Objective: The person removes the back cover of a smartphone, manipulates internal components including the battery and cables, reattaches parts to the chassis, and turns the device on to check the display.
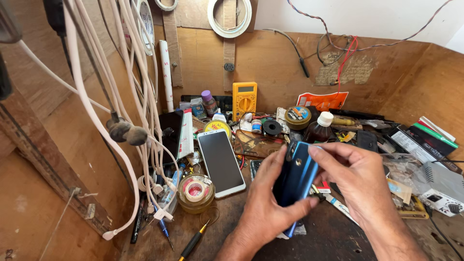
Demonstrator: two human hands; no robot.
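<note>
A glossy blue phone [296, 175] stands nearly on edge, back outward, above the dark workbench. My left hand [265, 203] grips its lower left side, thumb lying across the bottom. My right hand [355, 181] holds the upper right edge, with fingertips at the top corner near the camera. A white phone [221, 162] lies face up just left of my hands.
A round tin with tape rolls [195, 192] sits at the front left. Farther back are a yellow multimeter [244, 99], a brown bottle with a white cap [320, 129] and several small tins. White cables [145, 96] hang at left. Screwdrivers [193, 244] lie in front, boxes [425, 140] at right.
</note>
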